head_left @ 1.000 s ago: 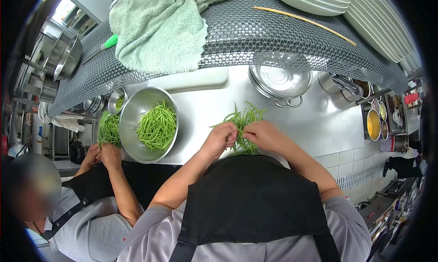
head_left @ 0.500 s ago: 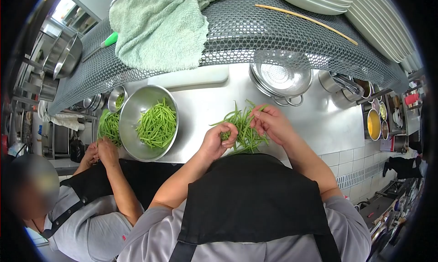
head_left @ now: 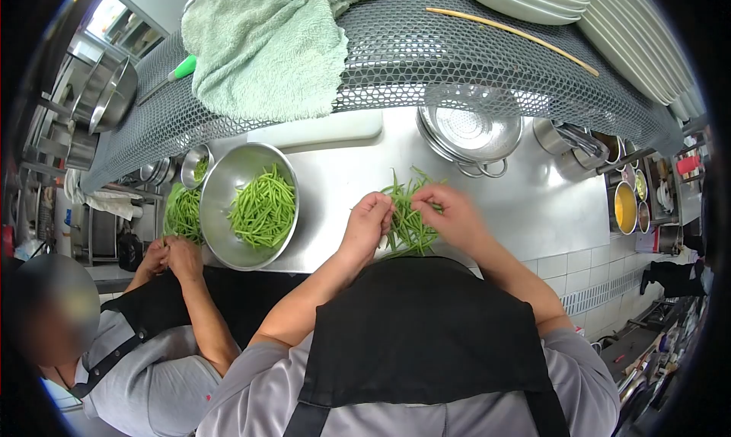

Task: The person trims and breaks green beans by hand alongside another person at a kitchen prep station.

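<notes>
A loose pile of green beans (head_left: 411,228) lies on the steel counter in front of my apron. Over its left side, my left hand (head_left: 370,222) is closed, fingers pinched on a green bean that is mostly hidden. My right hand (head_left: 448,212) is closed in a pinch just across from it, above the pile's right side, also at a green bean, slightly blurred. The two sets of fingertips are close together with a small gap. To the left stands a large steel bowl (head_left: 215,228) holding many green beans (head_left: 263,207).
Left of me, a co-worker's hands (head_left: 177,256) work beside another heap of beans (head_left: 183,212). A small steel bowl (head_left: 190,167) and a white cutting board (head_left: 327,131) sit behind. Steel colanders (head_left: 472,132) stand back right. A mesh-covered shelf (head_left: 388,60) overhangs the counter.
My right hand has come down and left, and my left hand has turned and risen slightly, its curled fingers now pinching. The fingertips are closer together. The co-worker's hands shifted slightly.
</notes>
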A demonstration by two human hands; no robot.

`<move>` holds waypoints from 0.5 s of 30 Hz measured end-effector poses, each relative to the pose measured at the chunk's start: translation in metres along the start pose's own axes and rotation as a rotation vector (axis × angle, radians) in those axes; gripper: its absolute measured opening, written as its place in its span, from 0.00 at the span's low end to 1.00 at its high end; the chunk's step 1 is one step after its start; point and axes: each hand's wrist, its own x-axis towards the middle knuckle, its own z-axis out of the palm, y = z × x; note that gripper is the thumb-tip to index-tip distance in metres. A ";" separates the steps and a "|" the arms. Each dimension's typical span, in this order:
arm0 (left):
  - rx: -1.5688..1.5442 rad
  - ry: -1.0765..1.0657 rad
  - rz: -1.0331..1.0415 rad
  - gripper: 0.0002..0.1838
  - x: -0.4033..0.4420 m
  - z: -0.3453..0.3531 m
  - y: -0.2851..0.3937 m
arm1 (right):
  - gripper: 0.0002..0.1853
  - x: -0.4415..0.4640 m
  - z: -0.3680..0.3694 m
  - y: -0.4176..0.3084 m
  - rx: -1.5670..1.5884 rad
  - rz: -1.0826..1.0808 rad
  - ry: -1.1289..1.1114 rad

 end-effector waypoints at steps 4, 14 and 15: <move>-0.151 0.035 0.021 0.09 0.002 0.004 0.011 | 0.08 -0.003 0.017 0.004 -0.116 -0.110 -0.025; -0.386 0.128 -0.138 0.10 0.002 -0.032 -0.007 | 0.07 0.037 0.014 0.012 -0.286 0.116 -0.148; -0.392 0.115 -0.188 0.10 0.000 -0.034 -0.013 | 0.08 0.046 0.021 0.002 -0.357 0.065 -0.210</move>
